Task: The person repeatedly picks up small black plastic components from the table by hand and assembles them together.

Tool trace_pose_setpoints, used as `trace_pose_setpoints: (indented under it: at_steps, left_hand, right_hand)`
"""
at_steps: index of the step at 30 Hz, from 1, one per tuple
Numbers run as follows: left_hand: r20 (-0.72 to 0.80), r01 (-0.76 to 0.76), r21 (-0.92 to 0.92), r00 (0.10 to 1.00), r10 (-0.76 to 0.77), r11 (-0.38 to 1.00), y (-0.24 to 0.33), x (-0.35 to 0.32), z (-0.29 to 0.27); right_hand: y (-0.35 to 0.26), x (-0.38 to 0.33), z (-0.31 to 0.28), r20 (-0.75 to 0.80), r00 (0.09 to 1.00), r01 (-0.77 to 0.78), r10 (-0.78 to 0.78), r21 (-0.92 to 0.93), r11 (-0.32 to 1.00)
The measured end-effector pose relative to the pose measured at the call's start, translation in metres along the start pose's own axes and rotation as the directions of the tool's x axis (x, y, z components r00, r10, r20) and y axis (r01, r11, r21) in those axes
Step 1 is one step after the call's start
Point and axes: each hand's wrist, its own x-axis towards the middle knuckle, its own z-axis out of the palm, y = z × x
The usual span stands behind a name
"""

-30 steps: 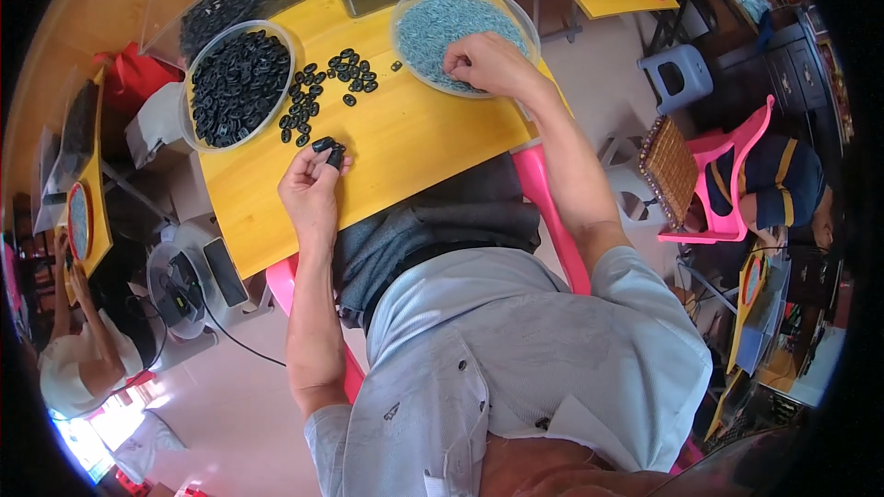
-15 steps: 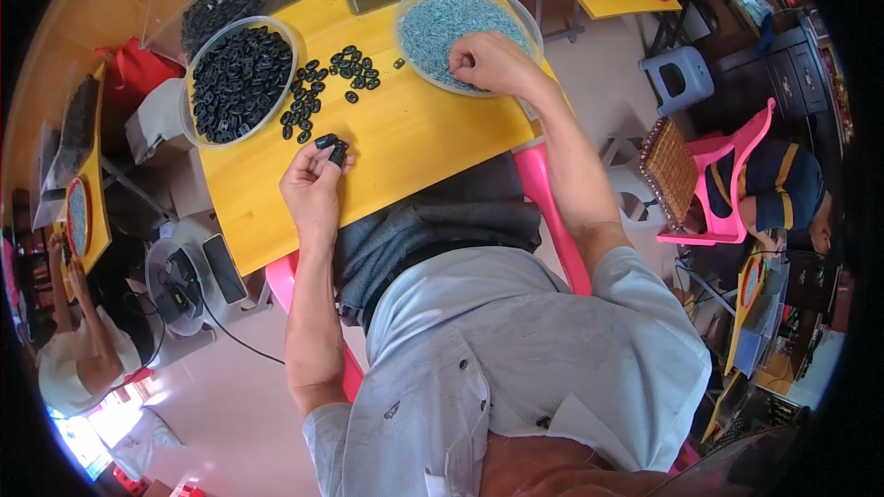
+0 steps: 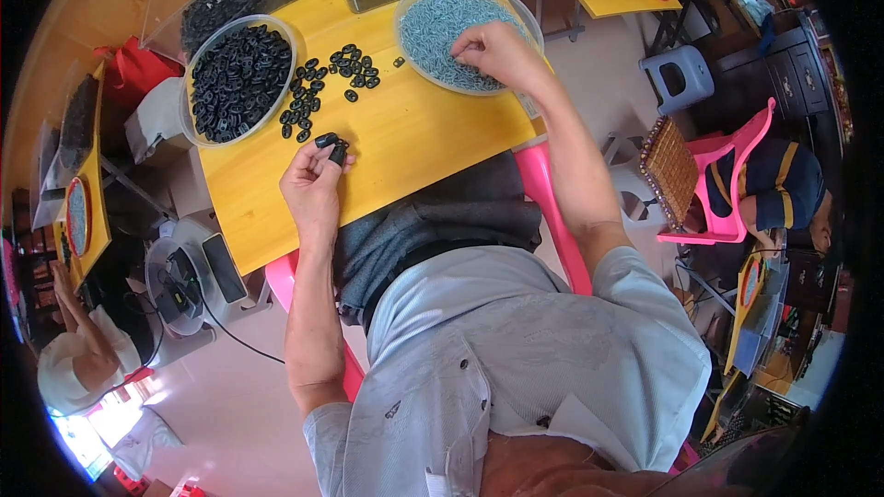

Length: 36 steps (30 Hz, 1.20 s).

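My left hand [image 3: 313, 179] is closed above the near left part of the yellow table [image 3: 414, 138]. Its thumb and fingertips pinch a small black plastic part [image 3: 340, 153]; dark coverings on the fingertips blend with it. My right hand [image 3: 497, 53] is over a clear round tub [image 3: 401, 48] filled with small blue-grey screws [image 3: 442, 23]. Its thumb and fingers are drawn together at the screws, and whatever lies between them is too small to make out. Several loose black oval parts [image 3: 348, 63] lie scattered between the tubs.
A clear round tub of black parts [image 3: 241, 83] stands at the left. Clear bins [image 3: 244, 2] line the table's far edge. A pink chair [image 3: 727, 184] and a grey stool [image 3: 677, 78] are at the right. Another person [image 3: 87, 350] sits at the left by another yellow table.
My right hand has shifted slightly to the right and nearer the screws, with its fingers pointing into them. My left hand and its black part have stayed in place.
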Motion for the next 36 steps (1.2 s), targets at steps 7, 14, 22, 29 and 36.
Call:
trace_pose_setpoints:
  at_steps: [7,14,22,29,36]
  left_hand:
    - [-0.012,0.021,-0.005,1.0,-0.021,1.0,0.0,0.0,0.0]
    - [-0.013,0.029,-0.024,0.999,-0.03,0.999,0.0,0.0,0.001]
    - [-0.001,0.016,-0.012,1.0,-0.016,1.0,0.001,0.0,0.002]
    - [-0.012,0.019,0.0,1.0,-0.019,1.0,0.003,0.0,0.003]
    - [-0.014,0.02,0.0,1.0,-0.02,1.0,0.001,-0.001,0.001]
  right_hand:
    - [-0.007,-0.001,-0.006,0.025,0.985,-0.171,0.17,0.208,0.963]
    - [0.0,0.001,-0.004,0.027,0.993,-0.118,0.115,0.236,0.965]
    - [-0.002,-0.001,0.002,0.032,0.998,0.054,-0.048,-0.246,0.968]
    - [0.0,-0.001,-0.001,0.031,0.999,-0.022,0.029,-0.193,0.981]
    - [0.003,0.0,-0.003,-0.033,0.998,0.059,-0.061,-0.076,0.995]
